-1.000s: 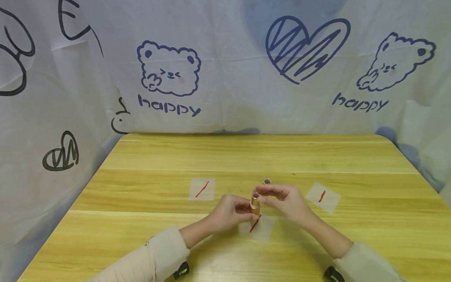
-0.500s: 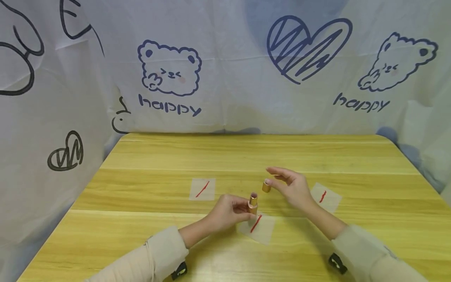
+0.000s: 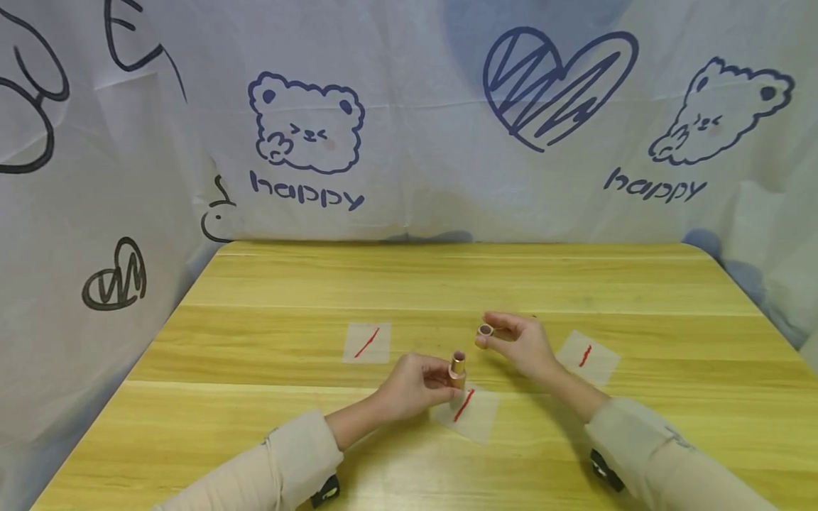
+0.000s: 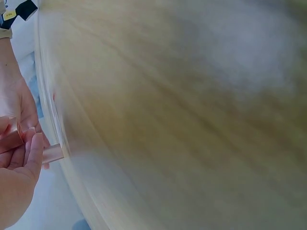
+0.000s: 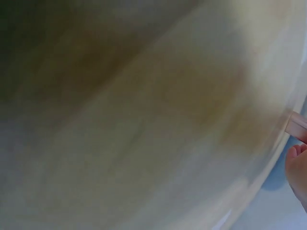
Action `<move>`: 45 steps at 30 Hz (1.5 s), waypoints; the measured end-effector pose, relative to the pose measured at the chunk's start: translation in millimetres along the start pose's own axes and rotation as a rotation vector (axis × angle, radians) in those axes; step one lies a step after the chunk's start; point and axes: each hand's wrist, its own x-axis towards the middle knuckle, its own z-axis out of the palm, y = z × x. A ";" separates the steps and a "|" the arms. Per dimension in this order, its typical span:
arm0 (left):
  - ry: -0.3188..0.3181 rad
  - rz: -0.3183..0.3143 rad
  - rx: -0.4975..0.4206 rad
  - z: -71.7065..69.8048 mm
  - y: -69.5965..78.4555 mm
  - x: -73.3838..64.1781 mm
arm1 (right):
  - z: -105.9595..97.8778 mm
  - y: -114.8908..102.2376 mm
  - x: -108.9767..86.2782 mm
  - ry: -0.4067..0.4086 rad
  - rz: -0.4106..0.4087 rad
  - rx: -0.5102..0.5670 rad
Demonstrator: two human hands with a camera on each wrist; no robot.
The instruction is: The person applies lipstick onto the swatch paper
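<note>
A gold lipstick tube [image 3: 457, 369], cap off and bare end upward, is held upright between the thumb and fingers of my left hand [image 3: 409, 387]. Farther back and slightly right, my right hand [image 3: 524, 346] pinches the round gold cap [image 3: 486, 331], its open mouth facing up. In the left wrist view, the tube [image 4: 12, 139] lies in the left fingers at the left edge, with the cap [image 4: 53, 153] just beyond. The right wrist view catches only a bit of a hand and a pinkish cylinder at its right edge.
A square of pale paper [image 3: 479, 419] with a red stroke lies under and in front of the left hand. Similar squares lie at left [image 3: 367, 343] and right, the right one [image 3: 588, 357] beside the right wrist. A drawn-on white cloth [image 3: 422, 142] hangs behind the wooden table [image 3: 255, 454].
My right hand has left the top of the lipstick tube, moved back and right, and taken hold of the cap standing there. The left hand keeps its grip almost in place.
</note>
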 end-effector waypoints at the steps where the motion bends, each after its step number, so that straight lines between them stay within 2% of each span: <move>1: 0.001 -0.004 0.002 0.0 0.3 -0.2 | 0.8 1.3 0.2 0.000 0.009 0.003; 7: 0.016 -0.021 0.005 1.0 1.4 -0.2 | 3.9 5.5 -0.9 -0.001 0.061 -0.046; 15: 0.025 -0.011 0.007 1.7 -0.7 1.3 | 4.4 6.8 0.3 0.002 0.102 -0.097; 34: 0.054 -0.023 0.002 2.4 0.0 4.4 | 6.3 6.2 1.9 0.014 0.047 -0.183; 39: 0.051 -0.021 0.011 2.3 0.0 5.2 | 5.5 -0.1 -0.3 0.003 0.043 -0.145; 45: 0.046 -0.017 0.003 2.7 -0.5 5.8 | 0.3 -13.3 -4.6 -0.024 -0.028 -0.100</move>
